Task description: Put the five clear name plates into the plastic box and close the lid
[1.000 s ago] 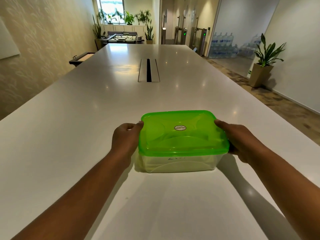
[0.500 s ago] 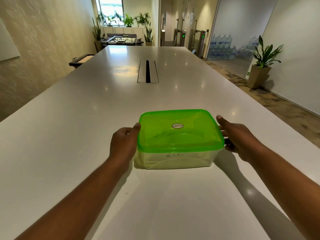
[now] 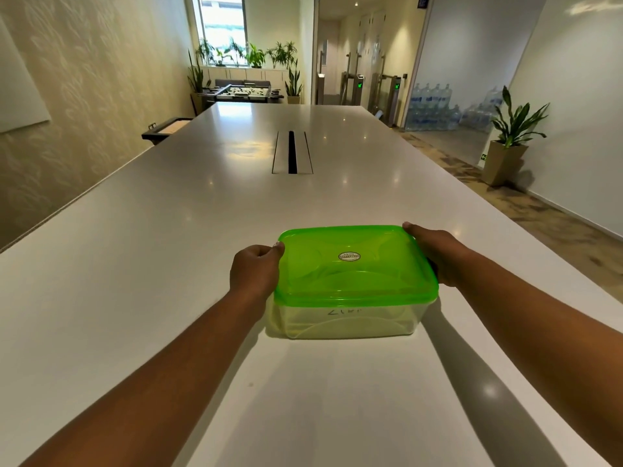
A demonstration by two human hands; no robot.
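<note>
long and white, the surface (image 3: pixel 168 264) runs away down a pale room toward a window with potted plants (image 3: pixel 249 55) and a foosball table (image 3: pixel 242 92) at its far end. a dark cable slot (image 3: pixel 292 152) sits in the middle of the surface, well beyond the work. off to the right, stacked water bottles (image 3: pixel 435 106) stand behind glass, and a single potted plant (image 3: pixel 509 139) stands on the floor by the wall.

near the front edge rests the plastic box (image 3: pixel 340 320), its clear walls showing faint handwriting on the near side. the green lid (image 3: pixel 354 267) lies on top of it and covers the whole opening; a small oval sticker (image 3: pixel 350 256) sits near the lid's middle. the name plates cannot be made out through the tinted lid and hazy walls.

the left hand (image 3: pixel 254 271) presses against the box's left side, fingers curled narrow, thumb tip touching the lid's rim at the far left corner. the right hand (image 3: pixel 438 252) is on the right side, thumb on the far right corner of the lid, the other fingers wrapped down behind the rim and mostly hidden.
</note>
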